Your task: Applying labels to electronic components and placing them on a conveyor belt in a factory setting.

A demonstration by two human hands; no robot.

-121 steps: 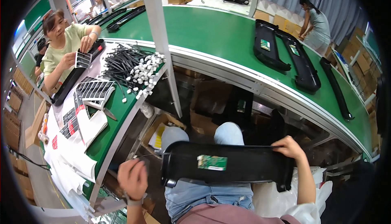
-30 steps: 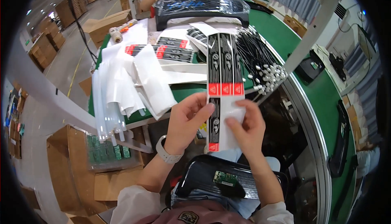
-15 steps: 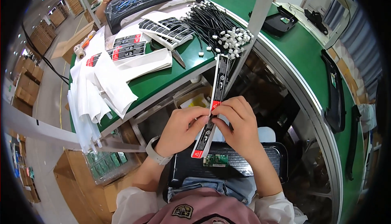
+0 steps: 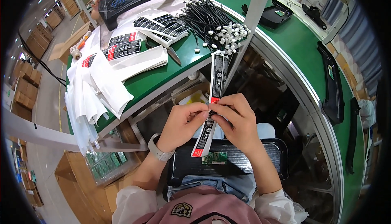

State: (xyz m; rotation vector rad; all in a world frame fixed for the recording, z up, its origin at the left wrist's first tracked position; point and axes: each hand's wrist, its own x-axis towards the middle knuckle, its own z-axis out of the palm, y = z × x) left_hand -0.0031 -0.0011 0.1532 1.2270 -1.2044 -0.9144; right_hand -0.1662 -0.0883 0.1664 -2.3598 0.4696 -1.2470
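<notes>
A long strip of black-and-red labels on white backing stands nearly upright before me, its top end by the table edge. My left hand pinches the strip's left edge near the middle, thumb and forefinger together. From the other side my right hand pinches it at almost the same spot, fingertips close to the left ones. The fingertips cover what happens at the seam between the two labels. Below the hands, a black plastic housing lies on my lap with a small green circuit board in it.
On the green table lie white label sheets, scissors and a pile of black cables with white connectors. A metal post rises beside them. Bagged circuit boards sit low on the left. Another person's hand shows behind.
Both hands keep their pinch on the strip and have barely shifted. The view has tilted slightly, and the other person's hands have moved off the wrapped black part at the back.
</notes>
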